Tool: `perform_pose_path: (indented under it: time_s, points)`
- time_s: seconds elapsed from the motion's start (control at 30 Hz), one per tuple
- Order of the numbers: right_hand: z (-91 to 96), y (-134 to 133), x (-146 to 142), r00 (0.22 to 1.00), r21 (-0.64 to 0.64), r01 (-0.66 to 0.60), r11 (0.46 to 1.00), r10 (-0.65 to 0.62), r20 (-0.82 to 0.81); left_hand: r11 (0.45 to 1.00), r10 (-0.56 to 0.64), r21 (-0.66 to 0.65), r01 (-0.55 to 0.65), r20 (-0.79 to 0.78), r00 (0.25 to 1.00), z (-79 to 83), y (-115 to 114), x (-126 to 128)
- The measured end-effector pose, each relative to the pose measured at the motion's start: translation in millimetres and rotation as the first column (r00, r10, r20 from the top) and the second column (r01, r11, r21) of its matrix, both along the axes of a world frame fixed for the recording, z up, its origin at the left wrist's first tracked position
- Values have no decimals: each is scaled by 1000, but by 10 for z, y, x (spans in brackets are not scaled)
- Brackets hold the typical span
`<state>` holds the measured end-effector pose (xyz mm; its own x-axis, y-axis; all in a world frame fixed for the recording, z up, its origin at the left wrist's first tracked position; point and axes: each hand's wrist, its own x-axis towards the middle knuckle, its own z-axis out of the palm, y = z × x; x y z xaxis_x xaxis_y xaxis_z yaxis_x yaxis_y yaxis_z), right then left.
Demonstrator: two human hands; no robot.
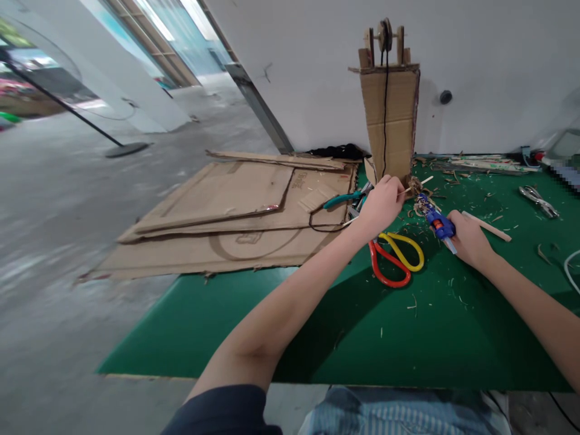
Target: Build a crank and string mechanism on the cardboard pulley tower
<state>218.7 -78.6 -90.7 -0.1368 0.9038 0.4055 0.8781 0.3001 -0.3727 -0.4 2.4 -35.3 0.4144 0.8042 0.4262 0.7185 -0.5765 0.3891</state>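
Note:
My left hand is closed around a thin wooden stick, held at the foot of a tall cardboard tower that carries wooden wheels and a black cord on top. My right hand grips a blue glue gun, whose nozzle points at a small brown lump of scraps by the stick's end. Red and yellow handled scissors lie on the green mat just below my left hand. Teal-handled pliers lie to the left of that hand.
Large flat cardboard sheets overlap the mat's left end. A wooden stick lies beyond my right hand. Metal pliers rest at the far right. Wood shavings litter the mat. A white wall stands behind the tower.

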Motion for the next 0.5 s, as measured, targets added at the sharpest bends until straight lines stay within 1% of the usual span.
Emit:
perform_pose_path:
  time_s: [0.23, 0.4, 0.5]
  points:
    - [-13, 0, 2, 997, 80, -78, 994, 80, -24, 1000, -5, -13, 6, 35, 999, 10, -6, 10]
    - [-26, 2, 9, 999, 54, -35, 998, 36, -15, 1000, -18, 14, 17, 55, 998, 0, -3, 24]
    - [-26, 6, 9, 999, 37, -26, 999, 27, -19, 1000, -21, 8, 21, 53, 998, -21, 18, 29]
